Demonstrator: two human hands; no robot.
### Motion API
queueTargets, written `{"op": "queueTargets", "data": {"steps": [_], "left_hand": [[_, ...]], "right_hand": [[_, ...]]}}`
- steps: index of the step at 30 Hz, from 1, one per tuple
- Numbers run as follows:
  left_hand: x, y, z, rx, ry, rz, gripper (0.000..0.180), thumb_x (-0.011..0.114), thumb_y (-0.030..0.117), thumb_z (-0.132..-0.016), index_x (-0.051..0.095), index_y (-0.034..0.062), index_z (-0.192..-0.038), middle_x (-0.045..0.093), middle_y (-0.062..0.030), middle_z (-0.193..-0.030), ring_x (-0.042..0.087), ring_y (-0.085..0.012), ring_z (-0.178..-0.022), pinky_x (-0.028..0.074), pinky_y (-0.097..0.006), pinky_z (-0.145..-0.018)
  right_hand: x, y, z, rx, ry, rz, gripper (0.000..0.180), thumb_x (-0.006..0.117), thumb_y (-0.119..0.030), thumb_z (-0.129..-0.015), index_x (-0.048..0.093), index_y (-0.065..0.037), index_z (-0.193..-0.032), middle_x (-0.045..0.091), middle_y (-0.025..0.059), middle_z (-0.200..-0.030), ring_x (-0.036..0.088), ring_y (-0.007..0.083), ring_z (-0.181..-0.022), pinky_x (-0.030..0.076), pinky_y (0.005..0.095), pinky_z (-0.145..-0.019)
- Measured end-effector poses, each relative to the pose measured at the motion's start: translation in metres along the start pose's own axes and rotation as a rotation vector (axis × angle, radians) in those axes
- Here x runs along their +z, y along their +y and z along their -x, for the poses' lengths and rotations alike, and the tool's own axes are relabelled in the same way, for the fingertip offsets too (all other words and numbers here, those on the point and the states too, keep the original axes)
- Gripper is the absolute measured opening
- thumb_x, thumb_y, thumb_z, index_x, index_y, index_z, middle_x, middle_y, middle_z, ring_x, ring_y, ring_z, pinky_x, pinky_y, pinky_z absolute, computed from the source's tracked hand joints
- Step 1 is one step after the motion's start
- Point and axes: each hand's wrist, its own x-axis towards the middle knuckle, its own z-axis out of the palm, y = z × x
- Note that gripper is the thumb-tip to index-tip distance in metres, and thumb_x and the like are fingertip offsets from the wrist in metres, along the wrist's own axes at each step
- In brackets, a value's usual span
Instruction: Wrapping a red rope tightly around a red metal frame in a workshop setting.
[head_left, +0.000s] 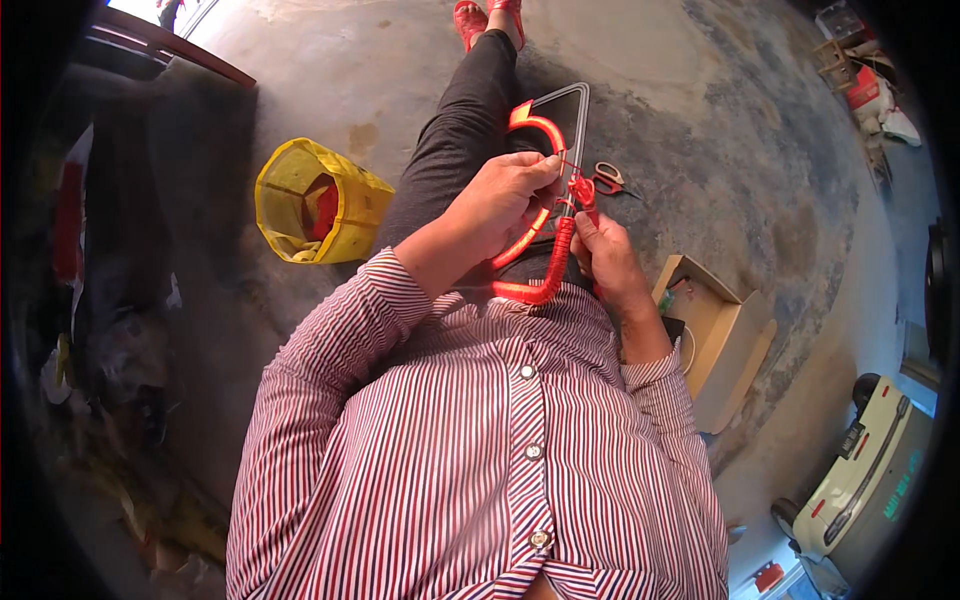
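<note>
Seated person is wrapping red cord (577,190) around a wire frame (578,125). Left hand (505,195) is pinching the cord; right hand (605,255) is gripping the frame's wrapped part. Next turn likely needs steady tension.

Soft even daylight, sharp centre, fisheye bending, dark vignetted rim

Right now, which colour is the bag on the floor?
Yellow bag, seen best in the head view.
</note>
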Motion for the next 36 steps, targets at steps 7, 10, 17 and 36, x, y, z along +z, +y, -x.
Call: {"op": "queueTargets", "data": {"steps": [7, 10, 17, 36], "left_hand": [[-0.003, -0.002, -0.001, -0.044, 0.027, -0.029, 0.019, 0.056, 0.019, -0.094, 0.053, 0.0067, -0.080, 0.044, 0.0038, -0.061, 0.033, -0.0050, -0.046, 0.023, -0.022, -0.040], [-0.006, -0.005, -0.004, -0.030, 0.002, -0.047, 0.015, 0.061, 0.015, -0.091, 0.054, 0.0066, -0.081, 0.045, 0.0041, -0.061, 0.033, -0.0042, -0.047, 0.022, -0.021, -0.041], [-0.014, -0.016, -0.006, -0.024, 0.051, -0.134, 0.013, 0.065, 0.013, -0.088, 0.055, 0.0064, -0.083, 0.046, 0.0043, -0.063, 0.034, -0.0036, -0.048, 0.023, -0.021, -0.042], [-0.029, -0.062, -0.046, -0.266, 0.000, -0.096, 0.006, 0.056, 0.010, -0.081, 0.057, 0.0051, -0.077, 0.054, -0.0045, -0.066, 0.050, -0.0156, -0.058, 0.037, -0.025, -0.057]], "right_hand": [[-0.206, -0.066, 0.040, -0.456, 0.394, -0.621, 0.028, 0.052, -0.019, -0.095, 0.040, -0.016, -0.070, 0.026, -0.0076, -0.058, 0.023, 0.0033, -0.046, 0.018, 0.0220, -0.038], [-0.292, -0.043, 0.066, -0.540, 0.699, -0.483, 0.020, 0.053, -0.021, -0.095, 0.052, -0.014, -0.076, 0.028, -0.0072, -0.058, 0.025, 0.0028, -0.046, 0.018, 0.0219, -0.038], [-0.134, -0.022, 0.017, -0.291, 0.646, -0.070, 0.029, 0.055, -0.031, -0.095, 0.065, -0.007, -0.110, 0.036, -0.0120, -0.060, 0.030, -0.0018, -0.047, 0.021, 0.0177, -0.040], [-0.086, -0.024, 0.054, -0.207, 0.178, -0.410, 0.011, 0.059, -0.020, -0.094, 0.052, -0.013, -0.089, 0.040, -0.0064, -0.060, 0.033, 0.0021, -0.045, 0.022, 0.0194, -0.039]]}}
